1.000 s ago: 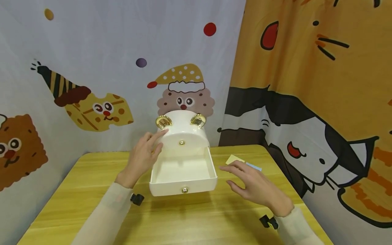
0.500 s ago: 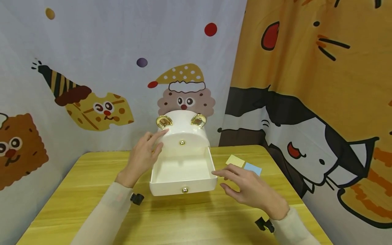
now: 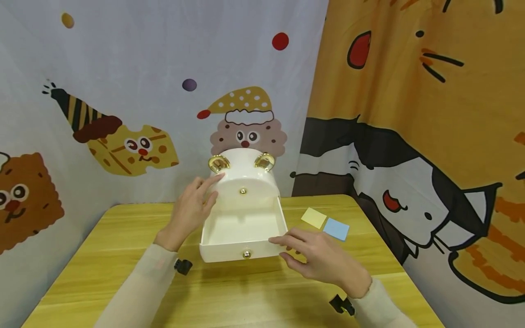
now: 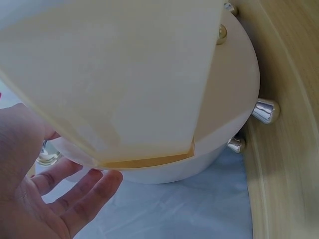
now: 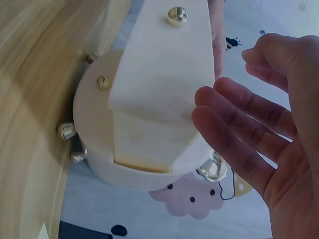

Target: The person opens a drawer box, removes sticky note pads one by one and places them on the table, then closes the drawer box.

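Observation:
A white rounded drawer box (image 3: 248, 172) with gold ears (image 3: 264, 161) stands at the back of the table. Its lower drawer (image 3: 223, 253) is pulled far out, with nothing inside; a gold knob (image 3: 246, 254) sits on the front. My left hand (image 3: 192, 208) rests against the box's left side, its index fingertip just below the left ear. In the left wrist view, the fingers (image 4: 94, 196) lie loosely along the body beside the drawer. My right hand (image 3: 317, 253) is at the drawer's front right corner, its relaxed fingers (image 5: 219, 124) reaching over the edge in the right wrist view.
A yellow paper slip (image 3: 314, 217) and a blue one (image 3: 336, 229) lie on the wooden table (image 3: 123, 246) to the right of the box. A cartoon-printed curtain (image 3: 135, 59) hangs right behind the table and along its right side.
My right hand has moved left, from beside the paper slips to the drawer's front right corner, uncovering the blue slip. The left hand, box and drawer have stayed put.

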`<state>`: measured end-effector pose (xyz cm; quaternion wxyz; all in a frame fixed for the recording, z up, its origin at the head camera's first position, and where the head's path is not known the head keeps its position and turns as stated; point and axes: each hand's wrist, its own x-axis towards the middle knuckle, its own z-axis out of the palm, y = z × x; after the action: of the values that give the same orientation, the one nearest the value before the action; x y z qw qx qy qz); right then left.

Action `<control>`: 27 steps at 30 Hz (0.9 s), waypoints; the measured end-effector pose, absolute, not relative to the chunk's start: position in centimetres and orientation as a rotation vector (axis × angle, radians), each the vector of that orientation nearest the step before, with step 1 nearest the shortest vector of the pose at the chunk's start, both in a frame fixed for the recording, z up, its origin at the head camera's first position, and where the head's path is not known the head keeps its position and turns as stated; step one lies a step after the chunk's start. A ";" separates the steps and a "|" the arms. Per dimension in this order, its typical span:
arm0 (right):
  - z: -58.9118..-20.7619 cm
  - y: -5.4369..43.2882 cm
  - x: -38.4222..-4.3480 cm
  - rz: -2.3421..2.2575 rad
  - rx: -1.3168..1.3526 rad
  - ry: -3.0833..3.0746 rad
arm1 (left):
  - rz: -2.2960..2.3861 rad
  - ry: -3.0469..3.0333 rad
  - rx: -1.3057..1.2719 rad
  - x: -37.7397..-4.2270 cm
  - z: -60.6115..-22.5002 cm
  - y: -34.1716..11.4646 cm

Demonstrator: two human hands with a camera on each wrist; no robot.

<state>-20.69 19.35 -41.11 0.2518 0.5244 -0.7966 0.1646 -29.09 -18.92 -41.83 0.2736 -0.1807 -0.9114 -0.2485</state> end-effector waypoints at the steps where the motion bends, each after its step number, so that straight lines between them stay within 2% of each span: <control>1: -41.2 19.2 -20.7 0.448 1.429 -2.165 | -0.669 -2.454 -0.484 -29.1 -41.9 -18.9; 27: -43.8 14.5 -21.0 0.400 1.489 -2.140 | -0.681 -2.463 -0.469 -29.3 -41.8 -18.9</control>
<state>-20.98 14.55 -43.79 0.2494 0.5467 -0.7857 0.1467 -29.25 -18.92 -41.85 0.2687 -0.1739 -0.9132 -0.2524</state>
